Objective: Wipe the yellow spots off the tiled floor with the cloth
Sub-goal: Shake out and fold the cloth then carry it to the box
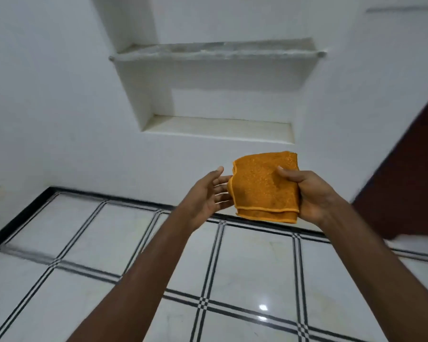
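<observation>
My right hand (314, 193) gripped the folded cloth (265, 188), left hand (208, 193) open beside it; a flat, firm pad would wipe the tiled floor (252, 262) best

Glossy white tiled floor (252, 265) with black triple-line grid, black border along the wall.

Cloth (265, 186) between both hands, above tiled floor (252, 262); wall niche (218, 104) behind; door (405, 174) right.
</observation>
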A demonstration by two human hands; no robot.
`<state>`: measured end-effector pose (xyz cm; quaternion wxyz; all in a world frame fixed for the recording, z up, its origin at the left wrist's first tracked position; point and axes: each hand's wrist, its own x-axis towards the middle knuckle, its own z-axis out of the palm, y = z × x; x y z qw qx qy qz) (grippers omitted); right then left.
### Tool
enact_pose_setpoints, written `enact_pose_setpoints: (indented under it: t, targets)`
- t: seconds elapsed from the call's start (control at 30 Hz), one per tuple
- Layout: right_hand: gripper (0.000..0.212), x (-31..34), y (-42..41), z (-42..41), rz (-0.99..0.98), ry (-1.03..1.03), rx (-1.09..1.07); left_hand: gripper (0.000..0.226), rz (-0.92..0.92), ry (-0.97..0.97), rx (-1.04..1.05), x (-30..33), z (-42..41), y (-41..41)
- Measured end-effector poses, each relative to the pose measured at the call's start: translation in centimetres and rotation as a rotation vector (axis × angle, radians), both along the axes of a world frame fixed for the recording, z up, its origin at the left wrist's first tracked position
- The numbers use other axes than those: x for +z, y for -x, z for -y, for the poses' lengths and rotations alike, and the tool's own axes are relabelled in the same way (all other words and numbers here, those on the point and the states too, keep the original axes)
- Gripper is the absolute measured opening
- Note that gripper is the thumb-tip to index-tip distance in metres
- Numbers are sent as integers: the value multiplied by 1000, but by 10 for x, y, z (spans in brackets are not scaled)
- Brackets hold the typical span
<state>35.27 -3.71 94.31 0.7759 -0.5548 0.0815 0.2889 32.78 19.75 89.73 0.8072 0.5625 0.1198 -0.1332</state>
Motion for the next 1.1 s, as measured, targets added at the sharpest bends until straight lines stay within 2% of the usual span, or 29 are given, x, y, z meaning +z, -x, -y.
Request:
enact_pose_setpoints:
  t: [0.2,0.37,0.57,0.73,0.9,1.07,1.1]
  targets:
    - [50,-19,93,193,-40,-4,-357,34,-19,-47,-388,-17,210,13]
    - [37,-28,203,344,-78,-35,-635,38,29,-118,-651,-27,383,66]
    - [27,-28,372,527,-92,68,-988,33,156,-184,-959,-27,615,177]
    - [33,-34,485,636,-132,77,-1187,31,258,-196,-1152,-28,757,261]
    - [58,-58,573,725,-187,39,-1379,31,297,-263,-1354,-47,882,325]
    - [58,-90,629,813,-239,24,-1537,27,260,-323,-1520,-82,1004,370]
    - [58,-100,642,847,-248,17,-1579,27,248,-327,-1566,-94,1050,382]
